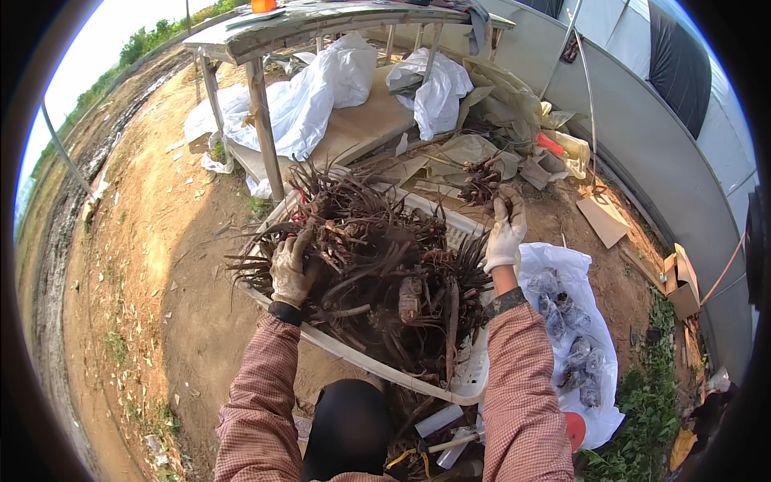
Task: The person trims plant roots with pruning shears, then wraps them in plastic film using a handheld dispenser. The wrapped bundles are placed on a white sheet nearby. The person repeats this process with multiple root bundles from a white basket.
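A white slatted plastic crate (385, 367) in front of me is heaped with dark brown plant roots (391, 265), long and stringy with some thick pieces. My left hand (291, 271), in a soiled work glove, lies against the left side of the heap. Its fingers bend over the roots, and their tips are partly hidden. Raised above the crate's far right corner is my right hand (507, 229), also gloved, with its fingers closed on a small root clump (482, 178).
Right of the crate, a white plastic sheet (587, 313) bears several clear bags of dark pieces (578, 355). Yellow-handled pruners (430, 455) and white tubes (440, 420) lie by my knee. Beyond stand a wooden table (259, 42) and white sacks (289, 102). Cardboard (602, 220) lies near the grey wall (650, 144).
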Motion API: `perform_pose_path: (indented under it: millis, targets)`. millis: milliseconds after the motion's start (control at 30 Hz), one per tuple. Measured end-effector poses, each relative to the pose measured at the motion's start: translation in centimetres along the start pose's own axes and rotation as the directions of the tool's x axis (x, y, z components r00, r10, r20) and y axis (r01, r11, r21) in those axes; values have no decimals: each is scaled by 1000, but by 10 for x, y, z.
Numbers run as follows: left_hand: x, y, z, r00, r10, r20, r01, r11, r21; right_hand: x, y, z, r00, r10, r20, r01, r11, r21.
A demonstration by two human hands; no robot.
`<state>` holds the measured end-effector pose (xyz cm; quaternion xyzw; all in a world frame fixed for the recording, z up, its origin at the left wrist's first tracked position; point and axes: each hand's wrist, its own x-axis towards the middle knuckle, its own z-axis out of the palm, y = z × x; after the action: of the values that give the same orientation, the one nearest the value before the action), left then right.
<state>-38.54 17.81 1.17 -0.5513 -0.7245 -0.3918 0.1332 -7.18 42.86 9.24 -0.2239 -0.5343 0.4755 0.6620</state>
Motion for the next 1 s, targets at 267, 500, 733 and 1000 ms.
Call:
perform_pose_path:
  millis: [267, 500, 733, 1000]
  targets:
    - [2, 17, -11, 983, -168, -73, 135, 934, -332, -86, -184, -71, 971, 169, 168, -234, 805, 545]
    - [-37, 174, -89, 997, -66, 31, 64, 600, -797, -206, -250, -100, 858, 465, 219, -394, 321, 861]
    - [-64, 331, -86, 659, 653, 374, 597, -151, -788, -294, -271, -77, 717, 678, 161, -392, 200, 898]
    - [-129, 359, -69, 504, 587, 634, 847, -191, -496, -333, -268, -116, 689, 690, 220, -445, 165, 880]
